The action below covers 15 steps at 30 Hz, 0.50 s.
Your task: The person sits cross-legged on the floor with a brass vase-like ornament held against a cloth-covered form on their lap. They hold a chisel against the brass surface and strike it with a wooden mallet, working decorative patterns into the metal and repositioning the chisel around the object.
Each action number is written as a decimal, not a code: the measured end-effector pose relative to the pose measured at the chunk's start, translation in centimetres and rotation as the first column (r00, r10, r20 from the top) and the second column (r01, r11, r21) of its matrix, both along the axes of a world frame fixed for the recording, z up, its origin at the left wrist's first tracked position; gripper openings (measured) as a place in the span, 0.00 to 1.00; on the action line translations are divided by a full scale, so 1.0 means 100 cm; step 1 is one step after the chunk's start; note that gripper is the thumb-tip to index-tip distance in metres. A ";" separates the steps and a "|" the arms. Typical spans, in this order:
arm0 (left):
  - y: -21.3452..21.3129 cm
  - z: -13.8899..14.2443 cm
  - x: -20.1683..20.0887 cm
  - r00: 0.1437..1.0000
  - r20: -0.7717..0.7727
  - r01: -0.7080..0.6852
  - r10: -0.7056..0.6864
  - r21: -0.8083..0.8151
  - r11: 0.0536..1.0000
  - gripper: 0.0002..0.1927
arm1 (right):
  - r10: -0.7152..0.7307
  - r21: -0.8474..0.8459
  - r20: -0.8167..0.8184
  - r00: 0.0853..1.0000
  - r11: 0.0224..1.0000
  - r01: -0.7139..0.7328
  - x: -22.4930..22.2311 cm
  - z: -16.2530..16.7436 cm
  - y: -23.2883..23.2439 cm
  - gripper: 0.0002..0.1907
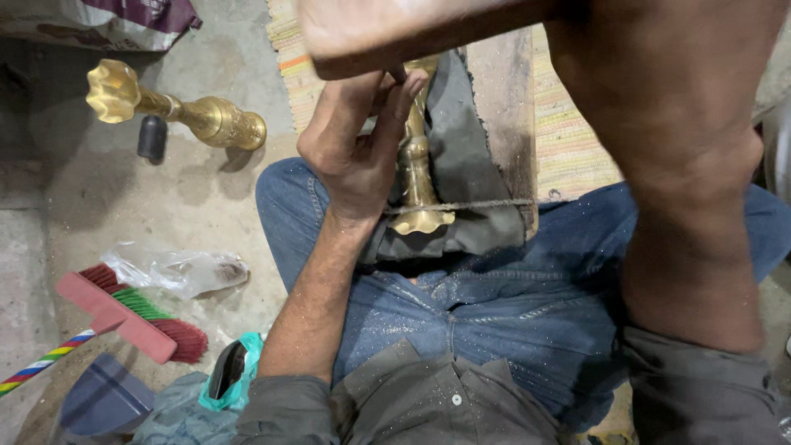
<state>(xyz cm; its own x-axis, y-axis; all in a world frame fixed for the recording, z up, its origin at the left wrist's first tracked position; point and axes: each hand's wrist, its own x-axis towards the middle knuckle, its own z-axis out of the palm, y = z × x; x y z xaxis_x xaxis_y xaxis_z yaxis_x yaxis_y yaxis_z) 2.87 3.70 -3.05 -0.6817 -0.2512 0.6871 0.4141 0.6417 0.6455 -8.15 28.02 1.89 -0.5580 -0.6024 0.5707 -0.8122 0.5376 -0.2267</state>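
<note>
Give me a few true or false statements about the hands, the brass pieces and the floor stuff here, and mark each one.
1. The left hand grips a brass stand lying on a dark cloth over the lap. True.
2. A cord crosses the stand near its flared base. True.
3. The second brass stand stands upright on the floor. False: it lies on its side.
4. The broom has only blue bristles. False: they are red and green.
5. The right hand shows sharply, holding a hammer. False: it is a blur at the top edge and any tool cannot be made out.
6. A clear plastic bag lies beside the broom. True.
</note>
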 end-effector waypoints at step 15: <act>-0.002 -0.001 -0.001 0.999 0.012 0.036 -0.036 0.009 0.999 0.18 | -0.090 0.192 -0.308 0.947 0.969 0.155 0.013 0.010 -0.003 0.03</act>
<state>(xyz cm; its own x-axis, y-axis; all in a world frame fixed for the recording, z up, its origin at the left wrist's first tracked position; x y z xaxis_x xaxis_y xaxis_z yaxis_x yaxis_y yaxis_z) 2.73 3.50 -3.13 -0.6984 -0.2328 0.6768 0.4289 0.6209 0.6562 -6.87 27.72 2.92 -0.4612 -0.6643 0.5882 -0.7497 0.6463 0.1420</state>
